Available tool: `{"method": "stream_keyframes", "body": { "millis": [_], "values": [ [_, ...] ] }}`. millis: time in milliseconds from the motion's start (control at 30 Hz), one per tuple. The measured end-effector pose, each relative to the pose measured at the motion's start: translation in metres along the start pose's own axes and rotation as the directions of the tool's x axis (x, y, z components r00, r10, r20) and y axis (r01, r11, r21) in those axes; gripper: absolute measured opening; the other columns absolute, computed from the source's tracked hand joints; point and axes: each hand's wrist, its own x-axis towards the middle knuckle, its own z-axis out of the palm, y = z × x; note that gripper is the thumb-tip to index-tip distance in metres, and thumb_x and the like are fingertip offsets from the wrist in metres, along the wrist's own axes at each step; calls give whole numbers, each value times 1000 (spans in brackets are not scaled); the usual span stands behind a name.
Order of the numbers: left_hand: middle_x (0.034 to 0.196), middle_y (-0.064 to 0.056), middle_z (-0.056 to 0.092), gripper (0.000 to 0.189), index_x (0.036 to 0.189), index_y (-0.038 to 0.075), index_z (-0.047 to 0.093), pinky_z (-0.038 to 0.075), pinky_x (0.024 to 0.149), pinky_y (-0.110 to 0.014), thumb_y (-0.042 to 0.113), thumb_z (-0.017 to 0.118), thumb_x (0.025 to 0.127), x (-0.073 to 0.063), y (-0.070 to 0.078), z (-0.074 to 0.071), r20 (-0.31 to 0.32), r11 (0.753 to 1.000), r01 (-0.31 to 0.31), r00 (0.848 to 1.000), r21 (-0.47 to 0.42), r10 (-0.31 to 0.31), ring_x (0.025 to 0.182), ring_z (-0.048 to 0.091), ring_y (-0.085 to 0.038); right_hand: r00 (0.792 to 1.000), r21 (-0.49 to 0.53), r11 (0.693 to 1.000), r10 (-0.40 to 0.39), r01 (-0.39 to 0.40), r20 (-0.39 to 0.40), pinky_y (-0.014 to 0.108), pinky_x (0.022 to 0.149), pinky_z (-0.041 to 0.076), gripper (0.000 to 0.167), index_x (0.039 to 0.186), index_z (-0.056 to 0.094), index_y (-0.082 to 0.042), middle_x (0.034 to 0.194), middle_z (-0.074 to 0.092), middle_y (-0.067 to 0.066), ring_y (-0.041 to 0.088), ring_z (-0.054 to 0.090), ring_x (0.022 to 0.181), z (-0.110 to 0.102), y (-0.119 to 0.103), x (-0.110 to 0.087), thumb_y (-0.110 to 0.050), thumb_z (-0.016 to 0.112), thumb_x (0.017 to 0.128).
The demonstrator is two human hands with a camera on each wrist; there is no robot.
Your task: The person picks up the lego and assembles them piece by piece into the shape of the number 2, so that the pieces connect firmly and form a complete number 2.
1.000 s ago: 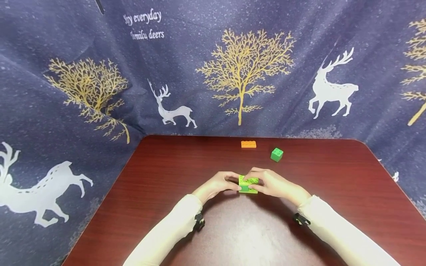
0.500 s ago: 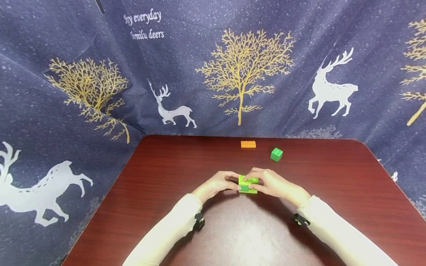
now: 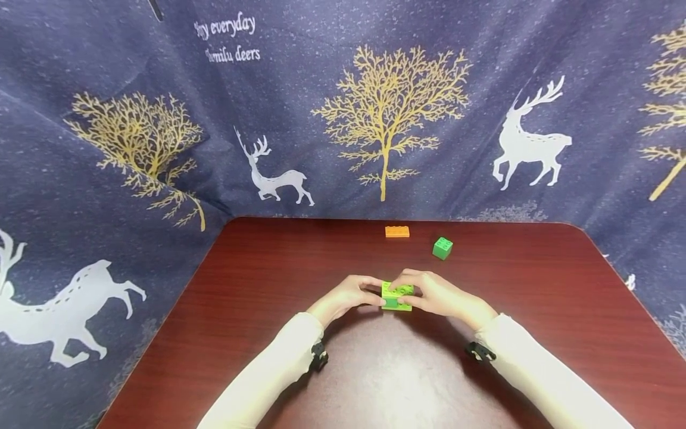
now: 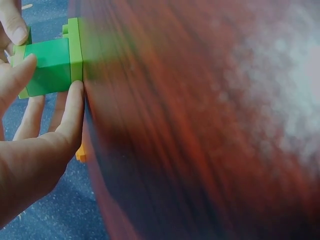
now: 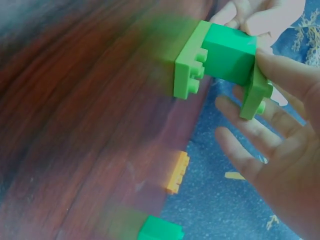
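The left hand (image 3: 348,295) curves its thumb and fingers about the left side of a green block (image 5: 229,52), which sits between a lower light-green brick (image 5: 186,70) on the table (image 3: 257,268) and an upper light-green brick (image 5: 256,92). From the right, the right hand (image 3: 442,295) pinches the upper light-green brick, its other fingers loosely spread; both light-green bricks jut right past the block. Farther off lie an orange brick (image 3: 397,232) and, to its right and slightly nearer, a green cube (image 3: 442,248)
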Motion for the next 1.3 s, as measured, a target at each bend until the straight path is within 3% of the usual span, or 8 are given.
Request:
{"method": "stream_keyframes", "body": {
  "millis": [167,367,533,767,1067,1300],
  "values": [
    [107,-13,69,43,118,-1,65,54,79,-27,0,76,77,-1,1,-1,3,1000,-4,1000,-7,4,82,66,-13,999,43,998,-38,38,0,31,74,52,26,112,68,-10,100,65,0,12,60,87,0,4,1,-7,72,86],
    [107,-12,69,42,118,-1,66,54,79,-26,0,76,77,-2,1,-1,7,1000,-10,1000,1,10,83,66,-13,1000,158,987,-3,-2,31,36,85,54,26,115,67,-8,105,65,4,19,61,98,-1,8,0,-9,69,89],
    [107,-13,69,42,118,-1,65,54,78,-26,0,75,77,-1,0,-2,11,1000,-17,1000,-2,17,83,66,-13,1000,218,976,8,-14,27,41,85,54,27,116,66,-5,107,65,7,24,61,100,1,10,-1,-8,69,89],
    [107,-13,68,42,118,-3,64,54,78,-27,-2,74,77,-1,0,-1,15,1000,-26,1000,-8,26,83,65,-13,1000,208,978,22,-23,7,35,83,54,32,118,65,-7,107,64,3,17,61,99,2,8,-3,-4,69,87],
    [111,-16,67,48,124,-3,60,55,80,-30,-5,73,77,-2,-2,1,4,999,-9,1000,-43,10,87,65,-16,991,270,954,127,-130,27,37,85,54,46,128,51,3,120,62,18,31,60,110,5,6,-3,-3,69,87],
    [112,-13,67,49,126,2,61,54,82,-29,0,75,79,-3,1,2,-4,1000,-5,1000,-27,5,90,66,-16,987,277,948,156,-157,25,37,85,54,46,130,49,4,120,62,19,30,62,107,4,9,-5,-7,68,89]
  ]
}}
